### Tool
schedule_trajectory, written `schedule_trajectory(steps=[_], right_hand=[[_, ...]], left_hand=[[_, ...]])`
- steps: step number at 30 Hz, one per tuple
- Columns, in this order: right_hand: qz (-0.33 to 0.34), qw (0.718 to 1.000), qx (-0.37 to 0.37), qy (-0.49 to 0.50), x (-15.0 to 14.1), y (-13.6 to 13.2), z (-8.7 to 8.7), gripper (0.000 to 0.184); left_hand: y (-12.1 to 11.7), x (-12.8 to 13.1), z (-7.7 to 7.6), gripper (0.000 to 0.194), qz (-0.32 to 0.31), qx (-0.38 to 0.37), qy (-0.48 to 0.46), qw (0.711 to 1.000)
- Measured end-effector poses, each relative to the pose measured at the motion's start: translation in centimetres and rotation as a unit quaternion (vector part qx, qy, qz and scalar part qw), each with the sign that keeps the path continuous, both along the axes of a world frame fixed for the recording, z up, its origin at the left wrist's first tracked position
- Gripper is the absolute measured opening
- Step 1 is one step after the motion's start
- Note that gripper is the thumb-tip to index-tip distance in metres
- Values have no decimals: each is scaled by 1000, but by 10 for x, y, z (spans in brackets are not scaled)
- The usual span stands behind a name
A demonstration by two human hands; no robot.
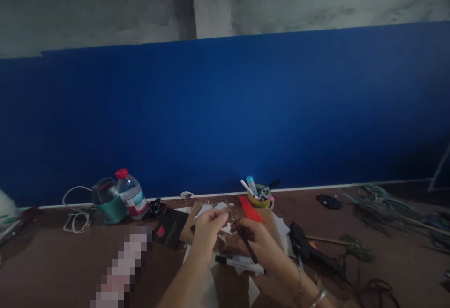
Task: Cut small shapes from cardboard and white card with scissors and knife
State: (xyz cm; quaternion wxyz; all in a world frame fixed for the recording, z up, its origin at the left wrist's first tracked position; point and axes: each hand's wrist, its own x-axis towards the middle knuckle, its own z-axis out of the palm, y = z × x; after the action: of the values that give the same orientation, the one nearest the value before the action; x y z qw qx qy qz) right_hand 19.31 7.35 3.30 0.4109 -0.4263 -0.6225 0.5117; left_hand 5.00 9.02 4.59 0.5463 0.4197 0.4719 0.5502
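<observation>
My left hand point(211, 226) is closed in a pinch at the middle of the worktable, its fingertips at a small white paper piece point(227, 228). Just to its right, my right hand point(256, 235) is closed around a slim dark tool point(244, 238). The tool's thin tip points up and away, near the left fingertips; its exact kind is hard to make out. Under both hands lie brown cardboard point(188, 234) and scattered white paper scraps. A white marker with a black cap point(242, 265) lies crosswise just below the hands. Beyond the right hand is a red strip point(251, 208).
A yellow-green cup point(259, 201) of pens stands behind the hands. A black glue gun point(309, 249) lies to the right, with cords and greenish stems point(393, 207) farther off. On the left stand a red-capped bottle point(131, 198) and a teal container point(109, 208). A blue wall point(225, 111) closes the back.
</observation>
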Motion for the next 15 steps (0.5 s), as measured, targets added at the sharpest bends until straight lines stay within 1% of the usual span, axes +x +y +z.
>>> schedule_trajectory(steps=[3,6,10,15], right_hand=[[-6,1000,9,-9,1,1,-1,20],[1,1000,1,-7,1,2,-4,19],[-3,1000,10,0,0,3,-7,14],[4,1000,-10,-9,0,1,-1,13]], left_hand=[[0,0,1,14,0,-2,4,1000],[0,-1,2,14,-7,-1,8,1000],[1,-3,-2,16,-19,-1,9,1000],[4,-5,-7,16,-26,0,9,1000]])
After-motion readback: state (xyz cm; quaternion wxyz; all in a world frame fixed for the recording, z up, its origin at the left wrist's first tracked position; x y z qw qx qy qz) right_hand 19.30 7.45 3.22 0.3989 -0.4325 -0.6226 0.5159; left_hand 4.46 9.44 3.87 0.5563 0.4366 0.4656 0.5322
